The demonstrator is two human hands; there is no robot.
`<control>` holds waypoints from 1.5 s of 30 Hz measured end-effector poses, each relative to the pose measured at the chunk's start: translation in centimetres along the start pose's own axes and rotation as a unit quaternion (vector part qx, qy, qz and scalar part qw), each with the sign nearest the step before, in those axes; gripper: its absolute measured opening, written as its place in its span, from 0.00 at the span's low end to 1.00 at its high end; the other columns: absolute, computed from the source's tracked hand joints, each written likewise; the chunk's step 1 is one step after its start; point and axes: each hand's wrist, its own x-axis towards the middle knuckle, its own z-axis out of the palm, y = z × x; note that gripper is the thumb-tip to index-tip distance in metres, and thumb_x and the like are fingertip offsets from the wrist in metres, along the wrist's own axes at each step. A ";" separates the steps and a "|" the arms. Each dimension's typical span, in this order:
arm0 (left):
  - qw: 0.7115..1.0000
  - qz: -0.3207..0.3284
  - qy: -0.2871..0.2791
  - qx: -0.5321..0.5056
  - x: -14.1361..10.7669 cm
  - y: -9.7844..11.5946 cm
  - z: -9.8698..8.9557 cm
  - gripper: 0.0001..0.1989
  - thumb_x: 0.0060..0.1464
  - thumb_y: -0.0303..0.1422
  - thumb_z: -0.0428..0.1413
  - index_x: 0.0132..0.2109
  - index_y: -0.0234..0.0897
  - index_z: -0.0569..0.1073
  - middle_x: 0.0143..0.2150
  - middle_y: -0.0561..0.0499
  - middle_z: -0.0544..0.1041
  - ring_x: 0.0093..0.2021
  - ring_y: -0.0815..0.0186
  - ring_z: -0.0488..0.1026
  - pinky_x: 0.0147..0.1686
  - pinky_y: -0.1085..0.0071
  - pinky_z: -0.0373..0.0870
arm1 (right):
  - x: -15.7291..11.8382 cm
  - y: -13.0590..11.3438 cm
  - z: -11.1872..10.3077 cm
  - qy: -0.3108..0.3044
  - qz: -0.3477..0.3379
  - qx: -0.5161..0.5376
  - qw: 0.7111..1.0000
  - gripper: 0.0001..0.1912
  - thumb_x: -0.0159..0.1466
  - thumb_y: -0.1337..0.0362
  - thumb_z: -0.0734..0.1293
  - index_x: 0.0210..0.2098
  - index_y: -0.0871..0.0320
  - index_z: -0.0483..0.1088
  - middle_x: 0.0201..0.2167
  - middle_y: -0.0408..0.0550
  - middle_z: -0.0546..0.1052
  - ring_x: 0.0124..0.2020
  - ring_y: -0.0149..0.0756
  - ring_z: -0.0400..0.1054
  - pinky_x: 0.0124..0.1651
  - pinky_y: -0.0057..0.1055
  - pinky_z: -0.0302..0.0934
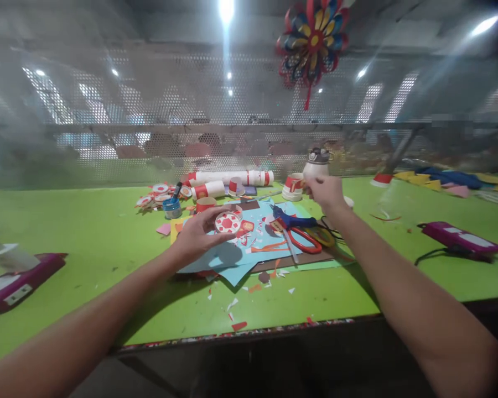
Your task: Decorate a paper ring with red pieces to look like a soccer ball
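Observation:
My left hand (201,232) is wrapped round a paper cup (228,223) whose white base, facing me, carries a red pattern. It is above light blue paper sheets (232,260). My right hand (326,190) is closed beside a stack of red and white paper cups (292,187), its fingertips at the stack's right edge. Whether those fingers hold something is too small to tell. A blue glue gun (292,219) and red-handled scissors (305,241) lie on the sheets between my hands. Behind my right hand stands a white bottle with a dark lid (316,163).
A blue jar (172,208), decorated discs (160,194) and rows of joined cups (232,178) sit at the back left. Purple power strips (460,240) lie at both sides. Paper scraps (239,326) dot the green table (149,315). A colourful flower ornament (314,41) hangs above.

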 end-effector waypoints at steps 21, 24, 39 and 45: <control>0.987 0.008 -0.027 0.160 3.8 -0.3 -1.1 0.25 0.44 0.41 0.65 0.49 0.38 0.75 0.44 0.45 0.77 0.37 0.61 0.71 0.38 0.66 0.66 | -0.8 0.5 1.4 -0.049 0.063 -0.030 0.996 0.16 0.67 0.60 0.66 0.52 0.60 0.69 0.51 0.51 0.73 0.46 0.41 0.72 0.46 0.42 0.69; 0.988 0.016 -0.029 0.153 3.8 -0.7 0.1 0.24 0.47 0.41 0.63 0.51 0.40 0.75 0.46 0.46 0.77 0.38 0.62 0.72 0.40 0.67 0.66 | -0.9 0.3 1.5 -0.057 0.056 -0.028 0.996 0.16 0.67 0.59 0.66 0.52 0.60 0.69 0.51 0.51 0.73 0.46 0.41 0.72 0.46 0.42 0.69; 0.978 -0.037 -0.042 0.199 2.2 -2.5 1.0 0.24 0.42 0.42 0.65 0.46 0.39 0.69 0.42 0.48 0.76 0.41 0.57 0.73 0.41 0.63 0.69 | -3.5 -2.7 2.4 -0.123 -0.009 -0.037 0.992 0.15 0.68 0.60 0.66 0.51 0.60 0.69 0.49 0.50 0.74 0.44 0.40 0.72 0.45 0.42 0.70; 0.974 -0.020 -0.031 0.224 2.0 -2.4 1.3 0.23 0.43 0.42 0.65 0.43 0.38 0.67 0.42 0.45 0.76 0.42 0.55 0.74 0.40 0.60 0.69 | -4.6 -4.1 2.2 -0.134 -0.034 -0.038 0.990 0.14 0.68 0.60 0.65 0.49 0.61 0.70 0.46 0.50 0.75 0.42 0.38 0.73 0.44 0.40 0.70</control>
